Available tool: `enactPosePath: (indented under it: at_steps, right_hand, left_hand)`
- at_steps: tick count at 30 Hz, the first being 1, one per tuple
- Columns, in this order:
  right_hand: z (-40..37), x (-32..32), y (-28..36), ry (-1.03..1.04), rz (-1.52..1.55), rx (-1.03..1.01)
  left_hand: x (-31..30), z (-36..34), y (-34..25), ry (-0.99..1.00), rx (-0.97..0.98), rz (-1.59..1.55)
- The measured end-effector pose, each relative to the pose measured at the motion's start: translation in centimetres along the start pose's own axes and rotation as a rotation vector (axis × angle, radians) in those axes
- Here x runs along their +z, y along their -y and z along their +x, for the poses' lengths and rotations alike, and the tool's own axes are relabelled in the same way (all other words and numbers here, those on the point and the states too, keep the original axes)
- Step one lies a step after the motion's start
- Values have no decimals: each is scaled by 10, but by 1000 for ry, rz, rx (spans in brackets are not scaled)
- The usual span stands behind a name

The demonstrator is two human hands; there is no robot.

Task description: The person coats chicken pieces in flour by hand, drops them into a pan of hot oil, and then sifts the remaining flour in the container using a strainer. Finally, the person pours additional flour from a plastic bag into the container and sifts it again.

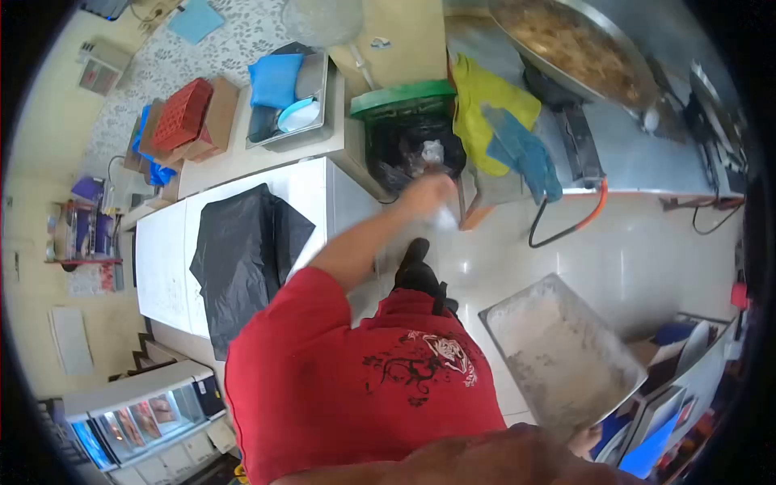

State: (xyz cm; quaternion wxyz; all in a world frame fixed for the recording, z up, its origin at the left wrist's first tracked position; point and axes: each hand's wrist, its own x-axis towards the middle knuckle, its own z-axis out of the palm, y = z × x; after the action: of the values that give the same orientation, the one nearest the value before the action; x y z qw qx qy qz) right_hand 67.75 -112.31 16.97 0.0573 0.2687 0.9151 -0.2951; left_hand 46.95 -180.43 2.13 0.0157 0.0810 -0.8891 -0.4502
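My left hand (435, 194) reaches forward to the near edge of a black-lined bin (408, 141) with a green rim. It is smeared by motion, so its fingers do not show clearly; a whitish blur lies just below it. Inside the bin is crumpled whitish plastic (432, 151). Low on the right, my right hand (585, 441) is closed on the near edge of a large rectangular metal tray (558, 347). The tray's inside is coated with a pale, floury-looking layer with darker patches.
A large pan of frying food (570, 48) stands on the metal counter at upper right. A yellow cloth (493, 97) and a blue cloth (521, 153) hang over its edge. Black plastic bags (242, 259) lie on the white chest at left. An orange-and-black hose (594, 218) dangles nearby.
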Motion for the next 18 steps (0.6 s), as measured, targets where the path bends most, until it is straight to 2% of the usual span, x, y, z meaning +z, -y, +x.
enactPosePath:
  at_steps: [1,2,3,4,5,7,8,9,10,11,12,13,15,16,17,18]
  right_hand:
    - [-7,19,-24,-136,-25,-29]
    - [-13,38,-46,-275,-54,-54]
    - [-19,56,-68,-412,-86,-74]
    - [-34,68,-69,-403,-65,11]
    - [-47,77,-69,-394,-46,100]
    - [-60,91,-85,-468,14,88]
    - [-69,96,-93,-505,42,87]
    - [-77,101,-98,-583,36,-179]
    - [-86,104,-102,-661,25,-442]
    - [-97,113,-113,-677,26,-310]
    - [-101,118,-132,-678,23,-15]
    - [-107,124,-155,-686,37,182]
    - [-120,141,-206,-707,78,428]
    - [-146,120,-47,-687,-54,403]
    - [-150,119,-37,-646,-27,697]
    - [-161,121,-34,-598,136,613]
  left_hand:
    - [-101,33,-11,-222,-41,44]
    - [-151,53,-2,-346,-129,-5]
    - [-211,81,15,-532,21,278]
    - [-266,103,9,-667,-63,378]
    - [-320,109,-24,-668,-73,391]
    - [-396,151,-31,-901,-173,534]
    - [-426,170,-30,-979,-162,558]
    - [-451,187,-28,-1057,-149,579]
    - [-465,198,-34,-1029,-206,594]
    - [-474,212,-42,-991,-260,613]
    - [-480,227,-45,-940,-314,634]
    - [-494,248,-30,-891,-325,634]
    - [-508,280,-18,-817,-253,640]
    - [-517,303,4,-847,-239,622]
    - [-527,319,23,-789,-154,766]
    - [-547,338,55,-672,11,1234]
